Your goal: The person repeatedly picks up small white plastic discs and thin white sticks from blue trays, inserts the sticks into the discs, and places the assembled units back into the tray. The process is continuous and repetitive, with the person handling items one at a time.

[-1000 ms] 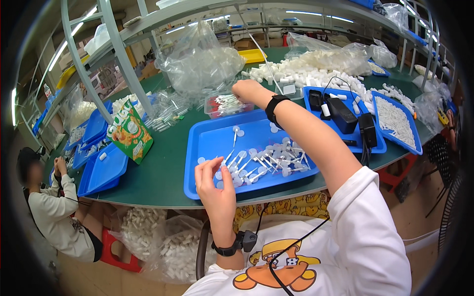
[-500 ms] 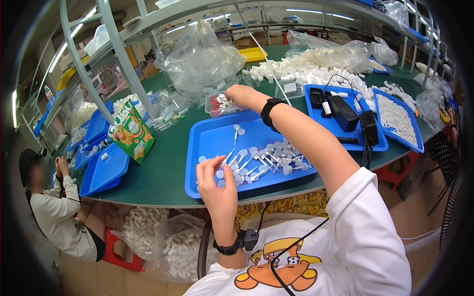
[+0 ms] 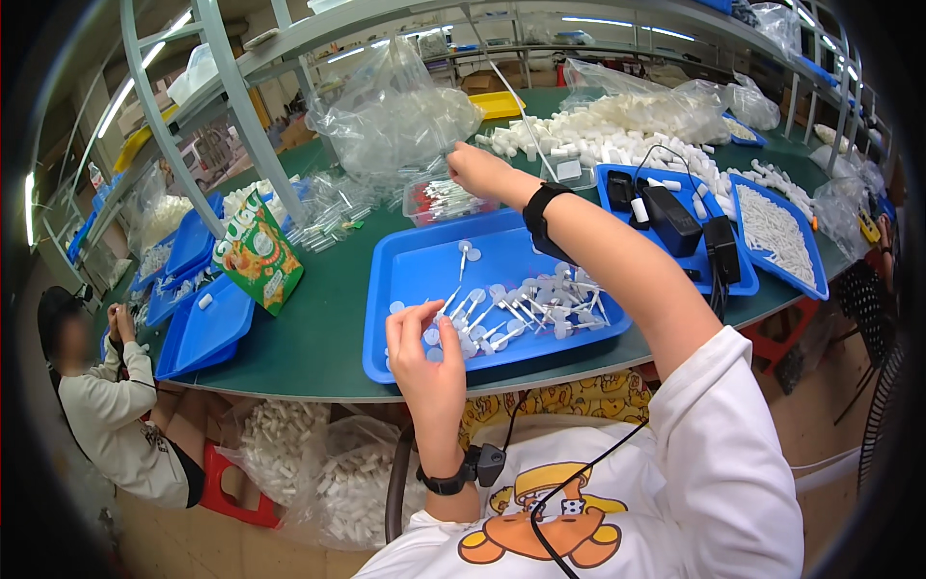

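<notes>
My right hand [image 3: 479,172] reaches over the far side of a clear plastic box [image 3: 417,207] holding small red and white parts. Its fingers are closed at the edge of a heap of clear tubes [image 3: 386,183]; what they hold, if anything, is hidden. My left hand [image 3: 424,352] hovers over the near edge of a blue tray [image 3: 395,261]. Its fingers are curved, with a gap between index fingertip and thumb, and nothing plainly held. Beside it in the tray lie several thin white sticks with translucent round discs [image 3: 540,309].
A green snack bag [image 3: 258,256] stands left of the tray. At right, another blue tray [image 3: 617,198] holds black devices and cables. White cylindrical pieces [image 3: 588,130] are heaped behind, below a metal shelf frame. A person [image 3: 106,396] sits at far left.
My right hand has lifted from the parts in the clear box and moved slightly farther and to the right, to the tubes. My left hand has hardly moved.
</notes>
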Available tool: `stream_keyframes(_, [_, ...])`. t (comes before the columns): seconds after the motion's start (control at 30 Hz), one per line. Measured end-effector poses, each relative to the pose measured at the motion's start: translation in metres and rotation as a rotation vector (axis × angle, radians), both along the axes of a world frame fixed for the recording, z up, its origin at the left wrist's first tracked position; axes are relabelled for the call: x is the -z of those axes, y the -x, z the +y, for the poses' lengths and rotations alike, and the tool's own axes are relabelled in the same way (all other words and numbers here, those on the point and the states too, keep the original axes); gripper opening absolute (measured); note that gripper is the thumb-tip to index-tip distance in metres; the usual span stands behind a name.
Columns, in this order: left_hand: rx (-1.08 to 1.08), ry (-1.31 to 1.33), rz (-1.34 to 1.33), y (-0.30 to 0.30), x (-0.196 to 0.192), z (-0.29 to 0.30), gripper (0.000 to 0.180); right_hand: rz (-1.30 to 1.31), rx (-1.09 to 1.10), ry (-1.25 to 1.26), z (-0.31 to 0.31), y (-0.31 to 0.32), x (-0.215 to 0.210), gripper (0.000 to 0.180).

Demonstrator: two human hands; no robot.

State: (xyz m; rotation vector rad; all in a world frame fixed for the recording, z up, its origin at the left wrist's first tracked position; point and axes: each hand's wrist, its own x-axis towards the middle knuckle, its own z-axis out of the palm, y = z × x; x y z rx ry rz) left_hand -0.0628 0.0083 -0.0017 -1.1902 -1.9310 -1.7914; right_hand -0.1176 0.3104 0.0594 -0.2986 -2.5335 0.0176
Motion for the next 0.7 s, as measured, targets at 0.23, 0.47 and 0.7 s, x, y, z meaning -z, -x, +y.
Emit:
stream_keyframes(0.23, [-0.015,0.039,0.000,0.000,0.000,-0.003,0.015,-0.523,-0.270,0.570,-0.039,-0.024,-0.029,0.014])
stream_keyframes(0.47, [-0.005,0.049,-0.005,-0.002,-0.003,-0.002,0.015,-0.735,-0.261,0.480,-0.046,-0.039,0.004,0.018])
stream_keyframes(0.7, [0.015,0.046,-0.002,0.000,-0.002,-0.001,0.015,-0.620,-0.302,0.256,-0.049,-0.044,0.007,0.014])
